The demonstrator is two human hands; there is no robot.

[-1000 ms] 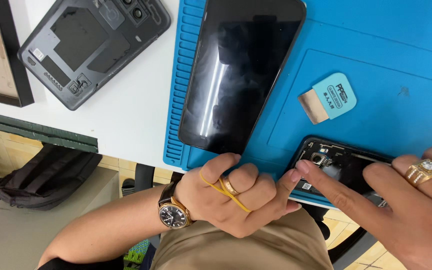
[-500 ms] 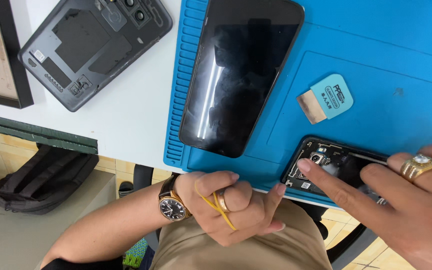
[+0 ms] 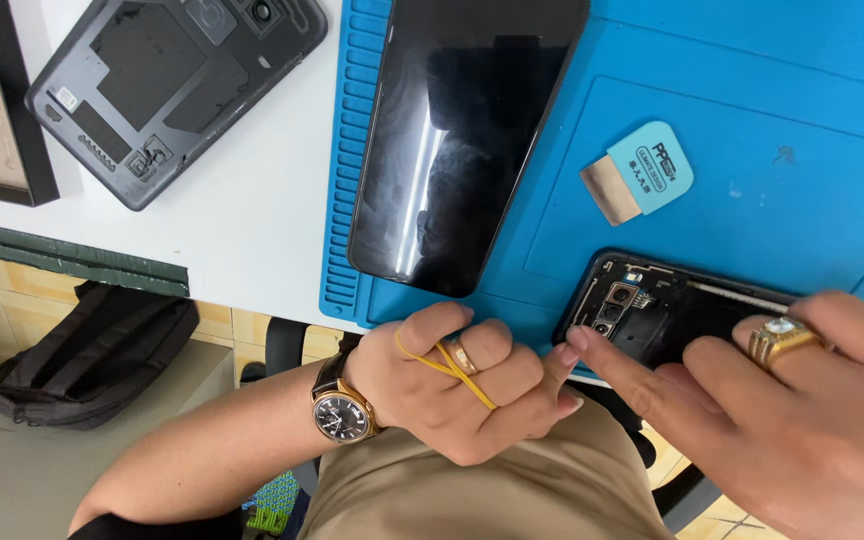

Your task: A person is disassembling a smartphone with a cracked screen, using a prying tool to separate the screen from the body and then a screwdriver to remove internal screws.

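Two hands meet at the mat's (image 3: 752, 150) near edge: the left hand (image 3: 452, 385), curled loosely with a yellow band (image 3: 447, 368) across it and holding nothing, touches the right hand (image 3: 782, 410), whose spread fingers (image 3: 632, 375) press flat on the opened phone (image 3: 652, 315)

We see phone (image 3: 467, 140): glossy black glass | mat (image 3: 752, 120): matt blue rubbery, ribbed edge | back cover (image 3: 167, 90): matt grey plastic | pry tool (image 3: 642, 175): blue plastic, dull metal blade | open phone (image 3: 667, 310): shiny black frame | ring (image 3: 777, 338): polished gold metal | table (image 3: 252, 230): smooth white.
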